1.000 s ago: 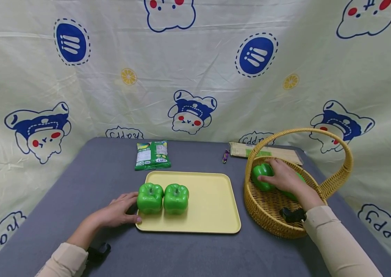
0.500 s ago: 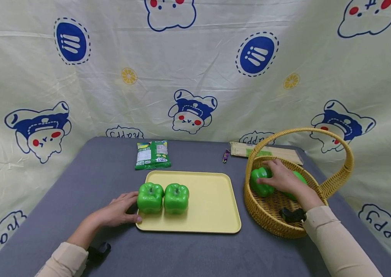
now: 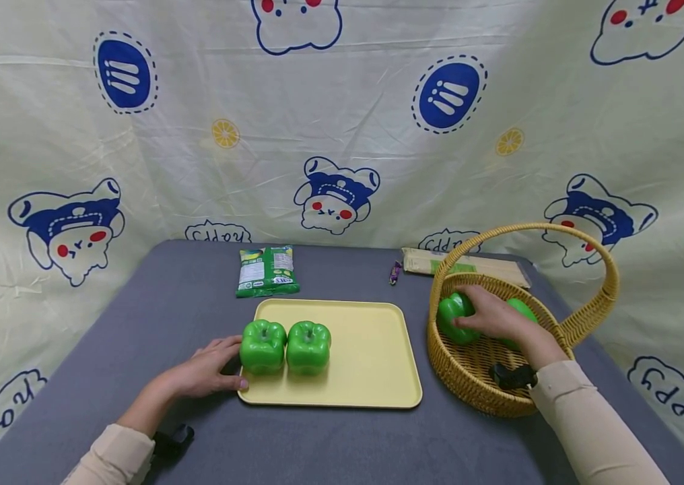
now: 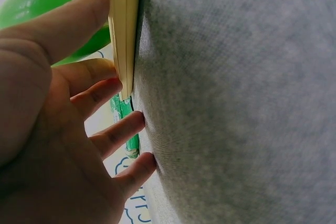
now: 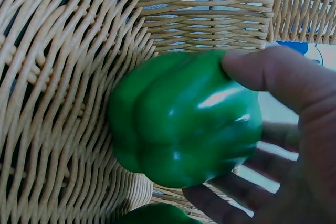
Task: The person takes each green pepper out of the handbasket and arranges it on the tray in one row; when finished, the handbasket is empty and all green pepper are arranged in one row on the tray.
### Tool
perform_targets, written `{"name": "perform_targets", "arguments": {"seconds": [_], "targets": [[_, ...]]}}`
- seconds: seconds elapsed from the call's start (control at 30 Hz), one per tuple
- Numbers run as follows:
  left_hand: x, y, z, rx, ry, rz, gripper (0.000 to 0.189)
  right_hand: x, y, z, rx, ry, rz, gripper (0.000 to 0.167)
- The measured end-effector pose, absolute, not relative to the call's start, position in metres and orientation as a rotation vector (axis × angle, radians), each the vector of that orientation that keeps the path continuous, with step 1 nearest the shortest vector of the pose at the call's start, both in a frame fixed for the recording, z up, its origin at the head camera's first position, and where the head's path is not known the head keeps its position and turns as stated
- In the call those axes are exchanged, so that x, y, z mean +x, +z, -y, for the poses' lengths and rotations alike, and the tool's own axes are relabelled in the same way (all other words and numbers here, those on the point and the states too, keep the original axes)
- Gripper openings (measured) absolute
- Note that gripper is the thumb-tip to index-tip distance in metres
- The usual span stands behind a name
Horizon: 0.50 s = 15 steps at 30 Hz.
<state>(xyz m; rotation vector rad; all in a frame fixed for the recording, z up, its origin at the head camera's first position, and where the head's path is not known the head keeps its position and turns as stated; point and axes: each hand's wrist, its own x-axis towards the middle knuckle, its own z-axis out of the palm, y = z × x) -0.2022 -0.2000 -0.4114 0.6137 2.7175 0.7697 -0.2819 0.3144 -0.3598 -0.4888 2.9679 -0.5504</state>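
Note:
In the head view, my right hand (image 3: 493, 314) reaches into a wicker basket (image 3: 460, 386). Its thumb and fingers curl round a green bell pepper (image 5: 184, 121), which sits against the woven wall in the right wrist view. Another green bell pepper (image 3: 522, 309) lies in the same basket, partly hidden behind the hand. On the left, my left hand (image 3: 211, 369) rests at the edge of a yellow tray (image 3: 372, 353). The left wrist view has the thumb on the tray rim (image 4: 123, 30) and the fingers spread. Two green bell peppers (image 3: 263, 347) stand side by side on the tray.
Behind the tray lies a green snack packet (image 3: 267, 272). A small purple wrapped candy (image 3: 394, 273) and a flat beige package (image 3: 469, 267) are at the back right. The basket's tall handle (image 3: 608, 289) arches over the right side. A printed curtain (image 3: 342, 101) hangs behind the grey table.
My right hand has shifted slightly on the pepper in the basket, and that pepper has turned and moved slightly left. The left hand and tray have not moved.

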Motion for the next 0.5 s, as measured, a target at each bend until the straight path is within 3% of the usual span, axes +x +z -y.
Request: {"name": "perform_targets", "arguments": {"seconds": [0.17,0.33,0.5], "targets": [[-0.2022,-0.4112,0.2001,0.616,0.769,-2.719,0.078,-0.2801,-0.3621,-0.3137,-0.596,-0.580,-2.947,0.069],[-0.2024,-0.4116,0.1998,0.616,0.765,-2.720,0.078,-0.2800,-0.3626,-0.3138,-0.498,-0.558,-2.944,0.083],[-0.2027,-0.4122,0.1999,0.606,0.764,-2.717,0.079,-0.2813,-0.3615,-0.3141,-0.436,-0.551,-2.909,0.086]]}}
